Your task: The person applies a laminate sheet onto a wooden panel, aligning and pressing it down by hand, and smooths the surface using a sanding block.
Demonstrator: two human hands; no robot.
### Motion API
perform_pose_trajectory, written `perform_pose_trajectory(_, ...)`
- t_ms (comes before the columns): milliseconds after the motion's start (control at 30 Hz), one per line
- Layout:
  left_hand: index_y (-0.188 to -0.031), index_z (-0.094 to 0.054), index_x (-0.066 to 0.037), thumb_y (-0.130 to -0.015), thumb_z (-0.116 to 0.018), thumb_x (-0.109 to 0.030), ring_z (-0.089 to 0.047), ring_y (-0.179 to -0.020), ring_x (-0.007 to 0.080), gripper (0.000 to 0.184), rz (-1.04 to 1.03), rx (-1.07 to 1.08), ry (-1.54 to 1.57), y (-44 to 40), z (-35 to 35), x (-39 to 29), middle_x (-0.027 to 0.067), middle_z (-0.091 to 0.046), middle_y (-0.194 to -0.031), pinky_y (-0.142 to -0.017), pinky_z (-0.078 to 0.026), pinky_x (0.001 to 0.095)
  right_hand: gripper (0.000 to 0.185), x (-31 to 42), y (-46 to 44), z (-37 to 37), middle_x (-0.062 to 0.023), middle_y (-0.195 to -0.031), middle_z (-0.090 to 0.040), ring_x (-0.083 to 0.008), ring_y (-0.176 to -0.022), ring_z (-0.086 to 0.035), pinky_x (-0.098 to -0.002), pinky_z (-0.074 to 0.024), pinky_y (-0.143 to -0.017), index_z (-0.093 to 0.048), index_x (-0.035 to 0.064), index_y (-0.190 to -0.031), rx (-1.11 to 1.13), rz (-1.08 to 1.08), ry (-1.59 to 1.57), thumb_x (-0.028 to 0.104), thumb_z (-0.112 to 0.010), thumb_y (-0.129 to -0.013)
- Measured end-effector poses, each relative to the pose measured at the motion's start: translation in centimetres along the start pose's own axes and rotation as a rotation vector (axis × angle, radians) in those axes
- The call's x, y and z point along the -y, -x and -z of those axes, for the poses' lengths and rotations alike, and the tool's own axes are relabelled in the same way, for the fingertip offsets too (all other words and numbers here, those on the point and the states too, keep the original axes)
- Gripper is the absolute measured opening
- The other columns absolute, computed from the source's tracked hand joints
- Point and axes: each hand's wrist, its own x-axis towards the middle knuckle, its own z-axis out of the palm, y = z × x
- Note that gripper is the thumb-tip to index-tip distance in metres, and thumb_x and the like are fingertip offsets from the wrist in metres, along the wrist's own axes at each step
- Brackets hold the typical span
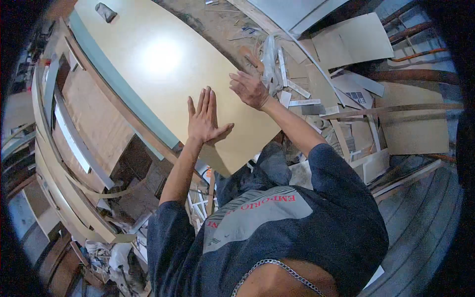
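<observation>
A long pale cream panel (pixel 133 94) stretches away from my body with a bright glare on its far half. My left hand (pixel 203 121) lies flat on its near part, fingers together and pointing away, thumb out to the right. At the panel's right edge is my right hand (pixel 249 90), its fingers a little apart and loosely bent over the surface. I see nothing held in either hand. A small dark grey block-like object (pixel 105 12) rests on the panel's far left end.
A pale green sheet (pixel 123 91) shows beneath the panel along its left side. Further left, curved wooden strips (pixel 74 213) lean beside a brown board (pixel 91 109). Offcuts and a clear plastic bag (pixel 269 59) litter the floor at right, near a cream sheet (pixel 352 40).
</observation>
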Motion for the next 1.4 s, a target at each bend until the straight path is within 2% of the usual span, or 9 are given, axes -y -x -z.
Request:
perform_pose_trajectory(100,-0.16,-0.006,0.003,-0.076,-0.043,-0.088,-0.002,-0.157,0.0273,0.129,-0.016,-0.025,-0.009,0.4,-0.1,-0.1,0.0166,-0.007,-0.169,-0.123,0.008,0.0576,0.024,1.6,-0.3,0.2,-0.0127,-0.115,-0.064,-0.0315,-0.104,-0.067,-0.0406,-0.0583,-0.09,-0.062,0.0066,-0.107,0.046,-0.007,0.079,0.023,-0.069,-0.092)
perform_pose_trajectory(167,-0.159,-0.007,0.004,-0.077,-0.043,-0.088,-0.001,-0.157,0.0273,0.128,-0.005,-0.014,0.01,0.3,0.3,-0.3,0.0172,-0.006,-0.169,-0.122,0.009,0.0576,0.029,3.0,-0.6,-0.4,-0.0148,-0.115,-0.064,-0.0331,-0.109,-0.065,-0.0427,-0.0555,-0.095,-0.062,0.0057,-0.11,0.063,-0.208,0.074,0.028,-0.069,-0.092)
perform_pose_trajectory(367,-0.159,-0.007,0.004,-0.076,-0.044,-0.087,-0.003,-0.157,0.0286,0.129,-0.012,-0.011,-0.01,0.0,-0.3,0.0,0.0187,-0.009,-0.168,-0.122,0.01,0.0573,0.036,3.5,-1.0,-0.5,-0.0177,-0.118,-0.063,-0.0361,-0.116,-0.061,-0.0483,-0.0481,-0.105,-0.063,0.0038,-0.112,0.075,-0.121,0.052,0.033,-0.069,-0.092)
perform_pose_trajectory(600,-0.159,-0.012,0.005,-0.076,-0.045,-0.088,-0.005,-0.157,0.0286,0.129,-0.003,0.007,0.031,-0.2,-0.3,0.2,0.0187,-0.011,-0.168,-0.122,0.008,0.0582,0.033,3.0,-0.4,-0.9,-0.0164,-0.114,-0.066,-0.0357,-0.113,-0.064,-0.0471,-0.0508,-0.104,-0.063,0.0028,-0.113,0.002,-0.133,-0.005,0.025,-0.071,-0.09)
perform_pose_trajectory(833,-0.159,-0.011,0.005,-0.076,-0.045,-0.088,-0.003,-0.157,0.0286,0.129,-0.015,-0.025,-0.017,0.1,0.1,-0.3,0.0182,-0.01,-0.168,-0.122,0.008,0.0577,0.034,3.7,-0.5,-0.8,-0.0164,-0.112,-0.067,-0.0355,-0.113,-0.064,-0.0463,-0.0502,-0.105,-0.062,0.0012,-0.115,0.0,-0.208,-0.011,0.025,-0.069,-0.092)
perform_pose_trajectory(900,-0.158,-0.011,0.006,-0.075,-0.052,-0.085,-0.004,-0.157,0.03,0.129,-0.015,-0.013,0.044,0.1,0.5,-0.4,0.0205,-0.009,-0.168,-0.122,0.008,0.0575,0.035,4.2,-0.9,-0.7,-0.0161,-0.117,-0.067,-0.036,-0.114,-0.064,-0.046,-0.0503,-0.105,-0.062,0.0017,-0.122,0.031,-0.252,0.016,0.025,-0.065,-0.096)
perform_pose_trajectory(1100,-0.158,-0.011,0.006,-0.075,-0.049,-0.087,-0.004,-0.157,0.0291,0.13,-0.03,-0.037,0.021,0.2,0.5,-0.3,0.0202,-0.01,-0.168,-0.122,0.009,0.0568,0.041,5.9,-1.8,-0.6,-0.0163,-0.123,-0.066,-0.0344,-0.117,-0.062,-0.0445,-0.0465,-0.106,-0.059,0.0023,-0.13,0.103,-0.245,0.183,0.028,-0.059,-0.099)
perform_pose_trajectory(1300,-0.159,-0.01,0.004,-0.075,-0.046,-0.088,-0.005,-0.157,0.0281,0.129,0.002,-0.028,0.057,0.2,-0.4,0.3,0.0185,-0.012,-0.168,-0.122,0.008,0.0586,0.039,5.5,-1.1,-1.7,-0.0156,-0.124,-0.066,-0.0349,-0.119,-0.061,-0.046,-0.046,-0.107,-0.06,0.0032,-0.129,0.075,-0.322,0.105,0.028,-0.059,-0.099)
perform_pose_trajectory(1400,-0.159,-0.01,0.004,-0.076,-0.046,-0.087,-0.006,-0.157,0.0288,0.129,-0.001,-0.037,0.088,0.4,0.3,0.2,0.0189,-0.013,-0.168,-0.122,0.007,0.0595,0.039,5.5,-1.8,-0.8,-0.0161,-0.123,-0.066,-0.0354,-0.117,-0.061,-0.0464,-0.0466,-0.107,-0.06,0.0033,-0.129,0.095,-0.287,0.072,0.028,-0.059,-0.099)
